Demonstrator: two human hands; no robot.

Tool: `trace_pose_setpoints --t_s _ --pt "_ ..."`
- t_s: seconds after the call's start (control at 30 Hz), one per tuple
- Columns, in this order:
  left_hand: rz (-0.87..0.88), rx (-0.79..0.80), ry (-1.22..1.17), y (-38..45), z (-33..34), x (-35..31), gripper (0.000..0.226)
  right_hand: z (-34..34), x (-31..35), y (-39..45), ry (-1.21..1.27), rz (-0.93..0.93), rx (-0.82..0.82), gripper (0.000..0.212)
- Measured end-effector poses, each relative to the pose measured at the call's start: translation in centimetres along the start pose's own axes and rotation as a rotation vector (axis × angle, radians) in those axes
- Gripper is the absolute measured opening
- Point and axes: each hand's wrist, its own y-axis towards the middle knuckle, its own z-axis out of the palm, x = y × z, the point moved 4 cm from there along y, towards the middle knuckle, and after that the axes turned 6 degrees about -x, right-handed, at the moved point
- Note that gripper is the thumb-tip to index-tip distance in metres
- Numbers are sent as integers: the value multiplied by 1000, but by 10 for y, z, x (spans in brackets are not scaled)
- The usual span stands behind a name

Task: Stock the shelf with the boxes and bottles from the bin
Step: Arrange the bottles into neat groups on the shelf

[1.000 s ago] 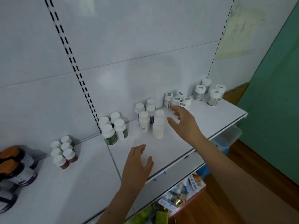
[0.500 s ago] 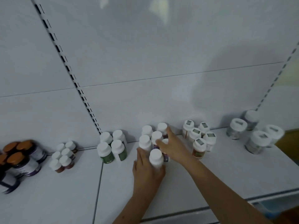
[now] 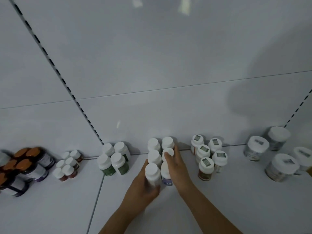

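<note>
A cluster of several white-capped bottles [image 3: 154, 156] stands in two rows near the back of the white shelf [image 3: 219, 200]. My left hand [image 3: 141, 188] grips the front-left white bottle [image 3: 152, 173], thumb curled under its near side. My right hand [image 3: 179, 169] lies along the right side of the cluster, fingers straight toward the back panel. Its thumb touches the cap of the middle right bottle [image 3: 168, 152], and it partly hides a purple-labelled bottle [image 3: 166, 179]. The bin is out of view.
To the left stand green-labelled bottles [image 3: 111, 162], small brown bottles [image 3: 68, 164] and orange-lidded jars [image 3: 25, 168]. To the right are bottles with stickers on their caps [image 3: 209, 157] and wide jars [image 3: 278, 156]. A slotted upright [image 3: 67, 86] runs up the back panel.
Both hands have moved from open air above the shelf onto the white bottle cluster, left at the front, right at the side. The camera has moved closer and turned toward the back panel.
</note>
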Motion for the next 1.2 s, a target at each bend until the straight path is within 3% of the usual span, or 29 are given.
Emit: trace_pose_setpoints --t_s 0.13,0.2,0.3,0.5,0.67,0.8,1.07,1.2 --pt "23 82 6 5 -5 2 91 2 3 7 88 130 -26 50" --pt "46 97 44 10 -6 7 103 4 2 7 191 261 -48 69" --pt "59 79 67 16 -7 16 108 5 2 8 339 411 -46 47" --pt "93 2 36 24 -5 19 107 5 5 7 346 385 -107 35" --pt "109 -48 -11 24 -6 26 108 11 0 10 363 373 -86 44" --pt "111 -68 -4 26 -6 33 108 13 3 9 366 389 -80 37" --pt "92 -104 25 24 -10 37 98 19 1 11 175 359 -67 56" --pt "76 -77 41 25 -12 47 96 26 6 10 208 368 -63 53"
